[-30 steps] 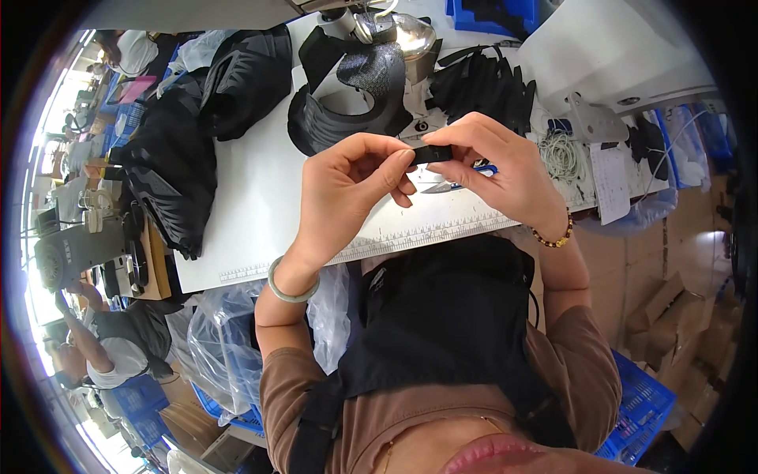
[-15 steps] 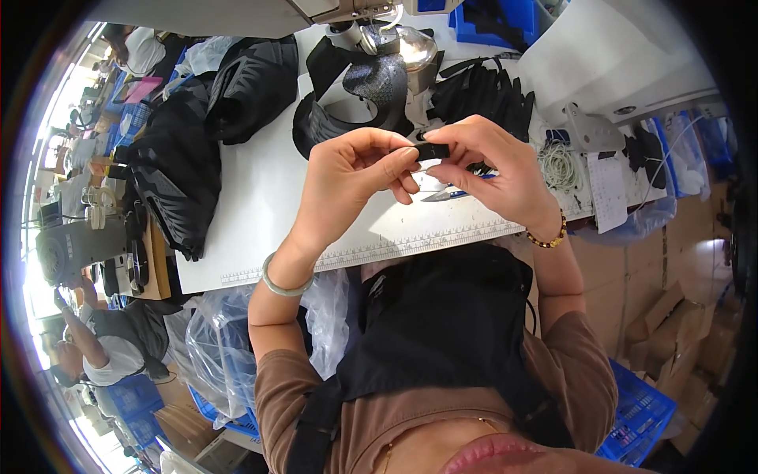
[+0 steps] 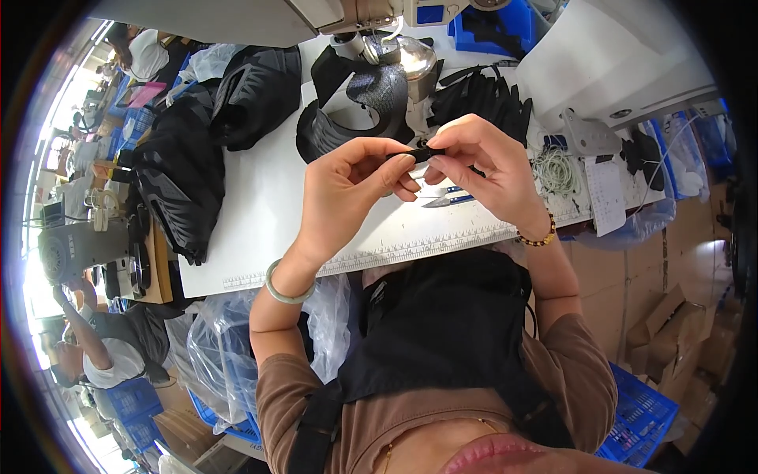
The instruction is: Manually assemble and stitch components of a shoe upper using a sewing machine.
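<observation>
1. While the left hand (image 3: 341,188) pinches 1 end of a small black strip (image 3: 417,154), the right hand (image 3: 499,175) pinches the other, above the white table (image 3: 257,217).
2. Near the right hand lie blue-handled snips (image 3: 438,202).
3. Beyond sit a curved black piece (image 3: 383,91) and black straps (image 3: 485,104).

Looks like a short, narrow black strip (image 3: 416,155), dark along the part that shows. Is pinched at one end by the left grip (image 3: 347,186) and at the other by the right grip (image 3: 493,172), with both ends partly hidden. Runs crosswise between the two, slanting slightly upward in view toward the right. Is held raised over the white counter (image 3: 260,213). Shows too small to tell whether folded.
</observation>
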Available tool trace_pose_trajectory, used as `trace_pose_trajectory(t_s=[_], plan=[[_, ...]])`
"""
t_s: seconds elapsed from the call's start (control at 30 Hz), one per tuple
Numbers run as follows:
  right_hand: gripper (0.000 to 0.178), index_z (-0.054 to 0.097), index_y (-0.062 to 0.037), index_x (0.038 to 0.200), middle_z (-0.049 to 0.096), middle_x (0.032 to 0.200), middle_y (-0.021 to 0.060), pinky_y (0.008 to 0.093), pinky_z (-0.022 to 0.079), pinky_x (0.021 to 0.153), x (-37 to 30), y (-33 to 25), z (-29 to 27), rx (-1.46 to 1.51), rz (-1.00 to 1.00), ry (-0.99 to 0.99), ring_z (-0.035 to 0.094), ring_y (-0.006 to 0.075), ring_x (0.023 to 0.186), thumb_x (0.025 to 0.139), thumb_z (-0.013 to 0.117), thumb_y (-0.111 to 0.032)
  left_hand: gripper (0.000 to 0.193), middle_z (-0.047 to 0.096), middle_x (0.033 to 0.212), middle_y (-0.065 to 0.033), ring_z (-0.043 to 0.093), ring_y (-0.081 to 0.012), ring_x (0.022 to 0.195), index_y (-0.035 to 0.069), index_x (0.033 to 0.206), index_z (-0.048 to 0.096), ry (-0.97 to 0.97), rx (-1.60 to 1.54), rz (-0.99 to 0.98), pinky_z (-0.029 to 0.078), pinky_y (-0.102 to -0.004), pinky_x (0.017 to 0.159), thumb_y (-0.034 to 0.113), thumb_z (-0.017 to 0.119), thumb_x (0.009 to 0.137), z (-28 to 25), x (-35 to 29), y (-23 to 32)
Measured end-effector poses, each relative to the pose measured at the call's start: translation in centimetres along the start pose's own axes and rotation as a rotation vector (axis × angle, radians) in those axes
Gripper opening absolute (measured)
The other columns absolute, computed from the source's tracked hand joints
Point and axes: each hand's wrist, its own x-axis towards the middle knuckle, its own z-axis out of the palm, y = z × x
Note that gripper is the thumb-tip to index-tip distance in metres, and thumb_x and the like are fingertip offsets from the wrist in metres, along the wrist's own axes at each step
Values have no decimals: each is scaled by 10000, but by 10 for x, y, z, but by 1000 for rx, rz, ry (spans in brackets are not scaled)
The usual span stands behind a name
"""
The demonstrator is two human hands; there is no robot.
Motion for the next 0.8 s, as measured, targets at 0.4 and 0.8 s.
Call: trace_pose_trajectory(t_s=[0.4, 0.8], plan=[[171, 453, 7, 1006, 561, 865, 72, 248, 531, 662, 3, -4, 11, 213, 37, 81, 624, 127, 758, 877, 564, -3, 139, 642, 771, -105, 640, -142, 665, -75, 952, 578, -1, 23, 41, 530, -237, 607, 31, 597, 864, 0, -2, 3], [276, 294, -62, 843, 476, 714, 79, 267, 477, 350, 51, -7, 34, 546, 379, 299, 623, 210, 492, 876, 564, -108, 157, 607, 663, -99, 557, -116, 512, -86, 838, 609, 259, -47, 193, 438, -206, 459, 69, 587, 844, -39, 18, 42]])
